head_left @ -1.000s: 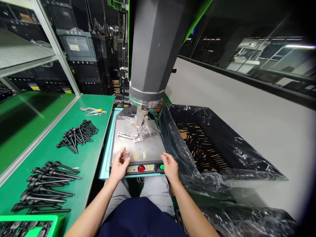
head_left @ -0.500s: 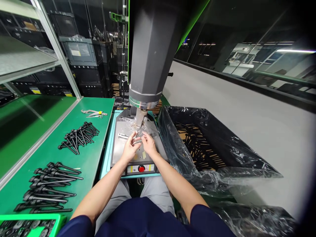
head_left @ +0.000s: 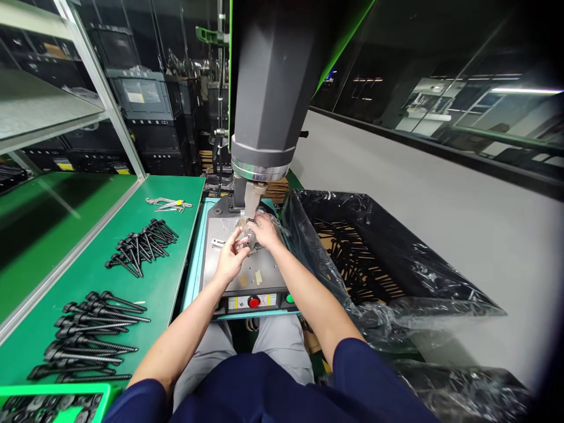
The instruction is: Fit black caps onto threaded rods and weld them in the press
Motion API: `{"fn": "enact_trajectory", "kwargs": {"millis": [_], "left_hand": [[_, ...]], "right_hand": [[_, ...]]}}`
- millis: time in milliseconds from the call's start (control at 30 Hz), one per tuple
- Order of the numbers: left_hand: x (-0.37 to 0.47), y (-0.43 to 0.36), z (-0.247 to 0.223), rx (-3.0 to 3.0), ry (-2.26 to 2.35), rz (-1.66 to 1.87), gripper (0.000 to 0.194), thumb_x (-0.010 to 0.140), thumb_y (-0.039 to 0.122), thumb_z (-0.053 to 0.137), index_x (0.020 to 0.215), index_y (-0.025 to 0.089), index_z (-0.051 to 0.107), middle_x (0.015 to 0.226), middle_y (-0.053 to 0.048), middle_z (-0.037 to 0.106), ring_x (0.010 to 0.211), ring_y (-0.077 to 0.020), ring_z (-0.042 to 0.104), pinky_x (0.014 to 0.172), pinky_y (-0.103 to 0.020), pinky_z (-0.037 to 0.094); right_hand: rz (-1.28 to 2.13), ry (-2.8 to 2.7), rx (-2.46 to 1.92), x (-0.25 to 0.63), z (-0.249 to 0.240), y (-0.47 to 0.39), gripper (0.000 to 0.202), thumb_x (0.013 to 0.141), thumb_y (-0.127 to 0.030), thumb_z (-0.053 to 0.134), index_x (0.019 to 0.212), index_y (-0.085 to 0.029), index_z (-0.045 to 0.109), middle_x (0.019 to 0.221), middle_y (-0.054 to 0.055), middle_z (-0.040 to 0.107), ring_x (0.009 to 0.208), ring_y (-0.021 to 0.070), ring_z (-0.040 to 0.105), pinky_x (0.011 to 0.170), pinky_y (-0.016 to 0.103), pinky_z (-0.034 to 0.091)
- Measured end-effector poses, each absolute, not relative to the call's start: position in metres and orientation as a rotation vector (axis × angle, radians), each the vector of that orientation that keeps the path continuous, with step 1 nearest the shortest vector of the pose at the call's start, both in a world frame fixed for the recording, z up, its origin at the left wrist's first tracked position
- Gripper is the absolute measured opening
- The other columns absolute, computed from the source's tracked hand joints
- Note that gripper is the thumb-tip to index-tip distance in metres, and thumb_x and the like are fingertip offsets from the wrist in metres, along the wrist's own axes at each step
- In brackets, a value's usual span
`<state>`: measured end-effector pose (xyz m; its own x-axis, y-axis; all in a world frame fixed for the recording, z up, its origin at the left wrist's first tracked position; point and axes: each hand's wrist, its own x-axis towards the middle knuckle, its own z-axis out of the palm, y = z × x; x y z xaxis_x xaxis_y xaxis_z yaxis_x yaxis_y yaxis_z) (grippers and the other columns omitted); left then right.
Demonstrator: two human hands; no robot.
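Note:
Beneath the head of a bench-top press [head_left: 264, 106], both my hands work at a small fixture on its metal base plate [head_left: 220, 264]. My right hand [head_left: 267, 232] reaches in beside the press's narrow metal tip [head_left: 252, 198]. Its thumb and forefinger come together on a small dark part, whose kind I cannot make out. On the near left of the fixture, my left hand [head_left: 231, 256] has its thumb and fingers apart, with nothing visible between them. Clear plastic film [head_left: 241, 222] wraps the fixture, and my fingers partly hide it.
Black ribbed rods with wide heads [head_left: 88, 329] lie in two groups on the green table [head_left: 154, 282], near pliers and hex keys [head_left: 170, 203]. A green bin [head_left: 108, 393] holds dark parts. Right stands a plastic-lined box [head_left: 396, 235] of black pieces. Red button [head_left: 254, 302] fronts the base.
My right hand has moved forward, up to the metal tip, with a small dark part now showing at its fingertips. My left hand has stayed near the fixture, shifting only slightly.

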<state>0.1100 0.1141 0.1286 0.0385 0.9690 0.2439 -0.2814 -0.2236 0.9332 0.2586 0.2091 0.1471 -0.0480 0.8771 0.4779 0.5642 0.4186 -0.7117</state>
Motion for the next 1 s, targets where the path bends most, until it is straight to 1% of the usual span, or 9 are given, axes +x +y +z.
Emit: {"fn": "enact_trajectory", "kwargs": {"millis": [133, 233, 367, 433, 500, 633, 767, 867, 1000], "left_hand": [[0.105, 0.115, 0.127, 1.208, 0.904, 1.451, 0.071, 0.075, 0.03, 0.076, 0.141, 0.024, 0.05, 0.151, -0.014, 0.045, 0.12, -0.0281, 0.059, 0.095, -0.044, 0.054], [0.103, 0.111, 0.118, 1.244, 1.016, 1.429, 0.063, 0.078, 0.028, 0.073, 0.137, 0.021, 0.054, 0.146, -0.014, 0.051, 0.12, -0.0281, 0.06, 0.1, -0.046, 0.051], [0.101, 0.096, 0.101, 1.248, 1.121, 1.347, 0.066, 0.078, 0.026, 0.071, 0.14, 0.02, 0.051, 0.139, -0.015, 0.057, 0.114, -0.0251, 0.063, 0.103, -0.045, 0.048], [0.097, 0.085, 0.094, 1.191, 1.093, 1.308, 0.071, 0.08, 0.03, 0.069, 0.146, 0.022, 0.044, 0.133, -0.014, 0.062, 0.105, -0.0225, 0.067, 0.099, -0.044, 0.051], [0.092, 0.07, 0.089, 1.143, 1.052, 1.265, 0.068, 0.083, 0.038, 0.066, 0.145, 0.022, 0.045, 0.124, -0.013, 0.067, 0.097, -0.0217, 0.069, 0.092, -0.043, 0.054], [0.08, 0.035, 0.087, 1.212, 0.992, 1.084, 0.044, 0.082, 0.048, 0.067, 0.115, 0.018, 0.069, 0.101, -0.011, 0.074, 0.087, -0.0243, 0.07, 0.084, -0.043, 0.057], [0.065, 0.015, 0.086, 1.233, 1.037, 1.086, 0.032, 0.08, 0.048, 0.069, 0.096, 0.02, 0.071, 0.085, -0.007, 0.073, 0.08, -0.0239, 0.07, 0.079, -0.039, 0.056], [0.036, 0.022, 0.083, 1.073, 1.202, 1.274, 0.032, 0.076, 0.048, 0.071, 0.089, 0.019, 0.065, 0.079, -0.004, 0.069, 0.075, -0.0225, 0.07, 0.075, -0.037, 0.056], [-0.027, 0.053, 0.08, 0.98, 1.829, 1.39, 0.024, 0.081, 0.04, 0.061, 0.089, 0.018, 0.063, 0.078, -0.002, 0.068, 0.074, -0.0187, 0.069, 0.074, -0.03, 0.053]], "right_hand": [[0.575, -1.615, -1.171, 0.272, 0.15, 0.186, 0.023, 0.085, -0.037, 0.063, 0.097, -0.019, 0.071, 0.108, 0.009, 0.071, 0.107, 0.0251, 0.062, 0.101, 0.044, 0.046], [0.963, -1.446, -1.098, 0.282, 0.148, 0.148, 0.037, 0.085, -0.051, 0.063, 0.103, -0.019, 0.068, 0.1, 0.008, 0.073, 0.093, 0.0224, 0.067, 0.082, 0.037, 0.055], [1.361, -1.235, -0.941, 0.288, 0.153, 0.103, 0.047, 0.079, -0.058, 0.071, 0.105, -0.02, 0.064, 0.092, 0.006, 0.074, 0.077, 0.0184, 0.07, 0.063, 0.028, 0.055], [1.393, -1.185, -0.905, 0.286, 0.157, 0.092, 0.048, 0.076, -0.058, 0.074, 0.103, -0.02, 0.063, 0.089, 0.005, 0.074, 0.073, 0.017, 0.07, 0.062, 0.027, 0.055], [1.395, -1.176, -0.885, 0.281, 0.159, 0.086, 0.047, 0.075, -0.057, 0.076, 0.101, -0.02, 0.063, 0.087, 0.004, 0.074, 0.072, 0.0169, 0.069, 0.061, 0.027, 0.056], [1.355, -1.267, -0.905, 0.259, 0.153, 0.081, 0.046, 0.076, -0.056, 0.075, 0.102, -0.02, 0.065, 0.086, 0.005, 0.073, 0.078, 0.0195, 0.07, 0.062, 0.029, 0.058], [1.324, -1.367, -0.941, 0.232, 0.145, 0.075, 0.052, 0.079, -0.056, 0.072, 0.115, -0.019, 0.065, 0.101, 0.009, 0.073, 0.087, 0.023, 0.07, 0.066, 0.034, 0.061], [1.343, -1.387, -0.93, 0.222, 0.143, 0.071, 0.062, 0.077, -0.054, 0.074, 0.128, -0.021, 0.06, 0.115, 0.011, 0.069, 0.092, 0.0236, 0.07, 0.073, 0.039, 0.062], [1.395, -1.461, -0.93, 0.228, 0.139, 0.062, 0.058, 0.08, -0.055, 0.073, 0.126, -0.021, 0.06, 0.103, 0.011, 0.072, 0.085, 0.0228, 0.071, 0.072, 0.039, 0.061]]}}
